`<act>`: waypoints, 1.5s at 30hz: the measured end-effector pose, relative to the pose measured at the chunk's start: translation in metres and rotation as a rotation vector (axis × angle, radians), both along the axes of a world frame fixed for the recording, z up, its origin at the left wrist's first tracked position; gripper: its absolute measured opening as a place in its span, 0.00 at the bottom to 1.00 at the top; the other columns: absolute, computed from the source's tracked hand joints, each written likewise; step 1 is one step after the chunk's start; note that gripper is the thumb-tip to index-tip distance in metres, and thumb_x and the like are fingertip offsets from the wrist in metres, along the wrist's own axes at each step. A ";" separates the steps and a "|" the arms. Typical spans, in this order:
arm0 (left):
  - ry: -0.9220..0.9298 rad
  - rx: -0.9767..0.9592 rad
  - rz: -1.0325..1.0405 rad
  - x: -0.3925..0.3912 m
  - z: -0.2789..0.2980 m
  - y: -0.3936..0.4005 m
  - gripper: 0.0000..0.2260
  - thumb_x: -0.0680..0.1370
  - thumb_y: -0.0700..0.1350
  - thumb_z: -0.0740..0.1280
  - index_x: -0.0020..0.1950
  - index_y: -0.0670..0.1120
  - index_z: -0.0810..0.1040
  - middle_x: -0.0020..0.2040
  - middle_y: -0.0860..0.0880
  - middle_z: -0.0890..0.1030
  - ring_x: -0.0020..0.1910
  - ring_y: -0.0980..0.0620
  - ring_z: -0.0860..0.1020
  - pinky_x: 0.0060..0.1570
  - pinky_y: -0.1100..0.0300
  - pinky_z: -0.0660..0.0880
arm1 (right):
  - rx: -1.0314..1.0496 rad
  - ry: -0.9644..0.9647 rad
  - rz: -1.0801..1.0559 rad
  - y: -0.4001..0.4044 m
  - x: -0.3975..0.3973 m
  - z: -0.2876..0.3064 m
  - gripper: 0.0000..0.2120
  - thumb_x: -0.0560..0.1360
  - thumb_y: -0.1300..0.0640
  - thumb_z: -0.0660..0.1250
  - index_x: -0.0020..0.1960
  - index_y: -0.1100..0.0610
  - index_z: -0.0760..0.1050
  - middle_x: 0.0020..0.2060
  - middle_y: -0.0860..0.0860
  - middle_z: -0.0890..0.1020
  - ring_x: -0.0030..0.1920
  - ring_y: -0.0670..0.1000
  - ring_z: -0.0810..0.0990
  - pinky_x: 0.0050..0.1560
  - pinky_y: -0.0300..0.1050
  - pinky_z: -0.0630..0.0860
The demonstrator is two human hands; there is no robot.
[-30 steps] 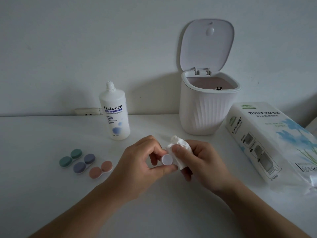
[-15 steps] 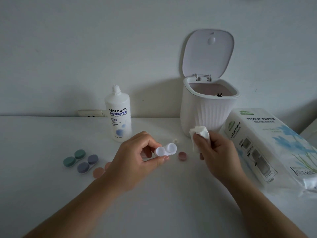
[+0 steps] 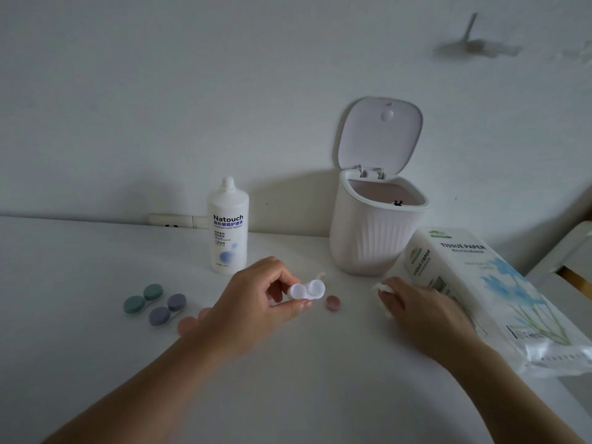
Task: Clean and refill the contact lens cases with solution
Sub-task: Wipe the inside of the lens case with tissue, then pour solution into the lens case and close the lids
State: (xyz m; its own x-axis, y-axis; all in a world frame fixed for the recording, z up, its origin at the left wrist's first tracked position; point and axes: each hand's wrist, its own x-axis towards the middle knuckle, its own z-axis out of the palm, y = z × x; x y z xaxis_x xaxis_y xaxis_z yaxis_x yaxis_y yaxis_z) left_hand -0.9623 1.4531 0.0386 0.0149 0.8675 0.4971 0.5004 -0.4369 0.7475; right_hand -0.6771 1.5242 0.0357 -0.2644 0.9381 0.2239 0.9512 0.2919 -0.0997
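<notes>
Right hand [image 3: 426, 315] lower, bin [image 3: 378, 238] open-lidded

bin [image 3: 371, 238] – lid up | tissue pack [image 3: 499, 283] | wall socket [image 3: 174, 220]

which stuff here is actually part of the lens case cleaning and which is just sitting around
Part of the job:
- white lens case held in the left hand
- tissue wad in the right hand
- pink cap
- solution bottle
- green case, purple case
- tissue pack
- open bin

Just lying about:
- wall socket
</notes>
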 end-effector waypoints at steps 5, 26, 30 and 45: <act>-0.008 -0.023 -0.008 0.000 0.001 -0.001 0.10 0.71 0.43 0.80 0.42 0.47 0.79 0.38 0.51 0.79 0.37 0.49 0.76 0.40 0.55 0.74 | -0.034 -0.183 0.007 -0.008 -0.002 0.002 0.23 0.77 0.33 0.45 0.66 0.39 0.63 0.56 0.49 0.75 0.56 0.55 0.80 0.45 0.48 0.76; -0.100 -0.157 -0.019 -0.007 0.001 0.004 0.09 0.70 0.52 0.79 0.46 0.57 0.83 0.38 0.52 0.81 0.37 0.50 0.78 0.39 0.63 0.73 | -0.493 0.726 0.469 -0.012 -0.078 0.037 0.11 0.73 0.49 0.75 0.54 0.40 0.82 0.44 0.46 0.87 0.45 0.45 0.85 0.51 0.38 0.81; 0.007 0.027 0.062 -0.012 -0.002 0.008 0.10 0.71 0.57 0.77 0.47 0.56 0.82 0.44 0.56 0.81 0.35 0.51 0.78 0.38 0.69 0.72 | -0.533 0.862 0.459 -0.008 -0.077 0.030 0.07 0.73 0.54 0.76 0.51 0.48 0.85 0.40 0.49 0.87 0.41 0.44 0.85 0.44 0.34 0.78; -0.248 0.104 0.695 -0.051 -0.003 0.030 0.26 0.73 0.48 0.76 0.67 0.56 0.70 0.63 0.57 0.72 0.59 0.52 0.74 0.58 0.58 0.71 | -0.480 1.065 0.447 -0.003 -0.071 0.000 0.04 0.72 0.54 0.76 0.46 0.46 0.85 0.34 0.52 0.85 0.35 0.44 0.79 0.40 0.36 0.74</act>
State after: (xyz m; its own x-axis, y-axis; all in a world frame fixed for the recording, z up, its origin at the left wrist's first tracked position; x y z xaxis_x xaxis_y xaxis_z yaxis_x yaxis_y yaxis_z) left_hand -1.0133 1.4830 0.0358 -0.6431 0.5848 0.4943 0.5091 -0.1556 0.8465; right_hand -0.7478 1.5211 0.0356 -0.4784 0.8589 0.1829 0.1596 0.2899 -0.9437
